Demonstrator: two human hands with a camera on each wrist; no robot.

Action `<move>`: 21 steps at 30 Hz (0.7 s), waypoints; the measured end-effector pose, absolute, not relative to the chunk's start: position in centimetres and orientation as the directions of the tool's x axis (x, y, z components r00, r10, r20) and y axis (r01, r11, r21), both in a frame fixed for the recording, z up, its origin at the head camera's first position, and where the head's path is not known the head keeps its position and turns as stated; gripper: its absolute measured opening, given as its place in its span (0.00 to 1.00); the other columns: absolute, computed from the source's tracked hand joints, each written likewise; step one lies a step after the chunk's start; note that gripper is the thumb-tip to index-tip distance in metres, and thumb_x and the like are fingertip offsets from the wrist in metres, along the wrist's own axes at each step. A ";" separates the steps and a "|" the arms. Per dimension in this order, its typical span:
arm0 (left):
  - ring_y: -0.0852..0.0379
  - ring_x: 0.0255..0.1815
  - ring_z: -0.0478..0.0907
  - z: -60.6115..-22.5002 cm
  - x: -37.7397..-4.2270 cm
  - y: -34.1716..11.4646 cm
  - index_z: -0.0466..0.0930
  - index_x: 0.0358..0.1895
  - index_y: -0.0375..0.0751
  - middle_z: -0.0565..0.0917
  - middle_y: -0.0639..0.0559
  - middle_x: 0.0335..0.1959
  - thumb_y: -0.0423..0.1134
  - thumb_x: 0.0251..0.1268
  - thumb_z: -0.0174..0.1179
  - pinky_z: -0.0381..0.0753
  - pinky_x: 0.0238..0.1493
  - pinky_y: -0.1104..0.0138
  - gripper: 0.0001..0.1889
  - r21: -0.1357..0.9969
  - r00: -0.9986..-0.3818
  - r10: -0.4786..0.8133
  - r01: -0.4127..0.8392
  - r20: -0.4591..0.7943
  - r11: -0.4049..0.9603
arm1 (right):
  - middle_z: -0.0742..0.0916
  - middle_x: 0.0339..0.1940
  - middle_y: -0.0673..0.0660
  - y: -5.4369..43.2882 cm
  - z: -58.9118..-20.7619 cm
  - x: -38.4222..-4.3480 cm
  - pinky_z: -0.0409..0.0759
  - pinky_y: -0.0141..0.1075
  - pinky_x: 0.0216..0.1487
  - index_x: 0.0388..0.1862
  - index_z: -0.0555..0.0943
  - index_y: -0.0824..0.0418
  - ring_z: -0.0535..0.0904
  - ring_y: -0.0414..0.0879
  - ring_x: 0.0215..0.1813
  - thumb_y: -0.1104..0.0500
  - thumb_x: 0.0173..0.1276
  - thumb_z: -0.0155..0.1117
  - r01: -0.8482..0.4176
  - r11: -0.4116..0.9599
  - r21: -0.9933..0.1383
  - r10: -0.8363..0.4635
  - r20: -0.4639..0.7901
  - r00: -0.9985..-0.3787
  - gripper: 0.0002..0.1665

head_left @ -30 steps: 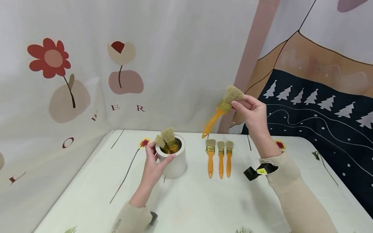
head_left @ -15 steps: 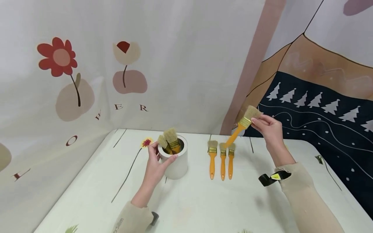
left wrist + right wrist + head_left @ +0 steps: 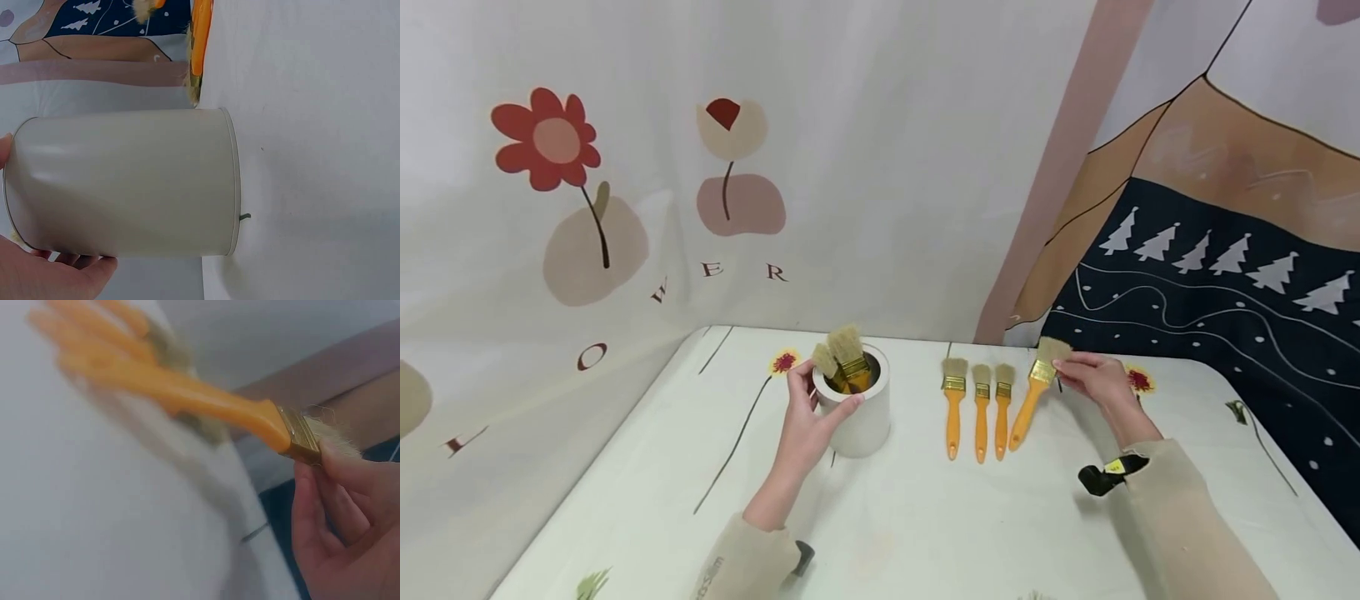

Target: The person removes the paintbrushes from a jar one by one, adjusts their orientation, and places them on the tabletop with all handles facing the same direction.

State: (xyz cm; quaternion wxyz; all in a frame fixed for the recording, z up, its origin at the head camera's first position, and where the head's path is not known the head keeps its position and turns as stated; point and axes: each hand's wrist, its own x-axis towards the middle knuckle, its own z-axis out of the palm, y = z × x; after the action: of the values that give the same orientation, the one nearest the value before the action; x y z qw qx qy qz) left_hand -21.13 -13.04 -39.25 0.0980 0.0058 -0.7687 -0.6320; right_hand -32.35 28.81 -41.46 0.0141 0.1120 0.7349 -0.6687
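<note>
The brush (image 3: pixel 1036 390) in my right fingers (image 3: pixel 307 506) has a glossy, plastic-looking handle (image 3: pixel 206 400), a shiny metal ferrule (image 3: pixel 301 439) and rough, matt bristles (image 3: pixel 334 436). The can (image 3: pixel 125 181) at my left fingers (image 3: pixel 844 410) is smooth with a soft sheen. The bench (image 3: pixel 917 517) looks smooth and matt; beyond its far edge hangs matt, slightly creased cloth (image 3: pixel 887 167). My sleeves (image 3: pixel 1195 517) are matt fabric.

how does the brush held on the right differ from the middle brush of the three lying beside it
The held brush is pinched near its bristles; the middle brush lies untouched on the table. The held brush has a broader head than the middle brush. Both have orange handles and pale bristles.
</note>
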 end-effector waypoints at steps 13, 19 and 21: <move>0.42 0.82 0.51 -38.9 -21.2 -12.9 0.49 0.72 0.39 0.54 0.40 0.79 0.41 0.61 0.71 0.52 0.83 0.50 0.44 0.973 -0.980 -0.142 0.106 0.137 0.207 | 0.87 0.42 0.64 27.2 -43.2 -33.4 0.80 0.19 0.29 0.56 0.79 0.76 0.76 0.30 0.26 0.62 0.70 0.64 0.231 0.524 -0.820 0.196 -0.148 -0.969 0.21; 0.42 0.82 0.50 -39.0 -21.0 -12.9 0.49 0.72 0.38 0.54 0.39 0.79 0.41 0.61 0.71 0.52 0.83 0.49 0.44 0.973 -0.982 -0.136 0.099 0.129 0.210 | 0.88 0.36 0.62 26.5 -43.5 -34.0 0.78 0.20 0.26 0.50 0.82 0.76 0.75 0.30 0.24 0.64 0.67 0.66 0.199 0.615 -0.763 0.180 -0.109 -0.978 0.17; 0.41 0.82 0.50 -39.0 -20.9 -12.9 0.49 0.72 0.39 0.54 0.39 0.79 0.41 0.61 0.71 0.52 0.83 0.48 0.44 0.972 -0.983 -0.136 0.096 0.127 0.212 | 0.89 0.33 0.59 26.3 -43.6 -34.1 0.78 0.21 0.26 0.49 0.82 0.76 0.75 0.31 0.24 0.64 0.67 0.66 0.195 0.632 -0.750 0.171 -0.111 -0.979 0.17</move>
State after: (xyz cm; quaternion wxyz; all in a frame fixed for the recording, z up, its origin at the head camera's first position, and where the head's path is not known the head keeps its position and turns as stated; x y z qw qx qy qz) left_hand -20.92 -12.88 -39.02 0.0925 0.0127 -0.7731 -0.6274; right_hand -34.09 26.33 -43.61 0.0149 0.1014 0.9031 -0.4171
